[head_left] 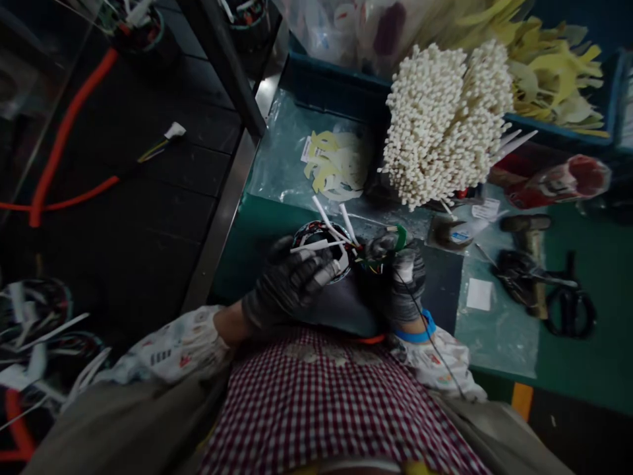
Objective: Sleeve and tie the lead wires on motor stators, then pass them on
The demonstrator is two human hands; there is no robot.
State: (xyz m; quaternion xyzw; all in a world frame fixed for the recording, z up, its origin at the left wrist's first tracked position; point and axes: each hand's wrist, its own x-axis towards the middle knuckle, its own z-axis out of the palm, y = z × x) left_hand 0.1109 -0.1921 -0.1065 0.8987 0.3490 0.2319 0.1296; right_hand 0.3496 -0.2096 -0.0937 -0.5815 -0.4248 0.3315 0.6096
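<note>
A round dark motor stator (324,232) with wires and white sleeves (321,245) standing out of it sits in front of my body. My left hand (289,284), in a dark grey glove, grips its near-left rim with the fingers bent over the edge. My right hand (408,274), gloved too and with a blue band at the wrist, is closed at the stator's right side. Between its fingertips is a small green circuit board (400,236). Thin coloured wires lie between board and stator. The right fingertips are partly blurred.
A big bundle of white sticks (445,125) lies ahead, beside a blue bin (341,82) of yellow strips. Flat yellow pieces (336,161) lie on plastic. To the right are scissors (568,307) and a hammer (531,257). At left, more stators (37,307) and orange cables (69,138).
</note>
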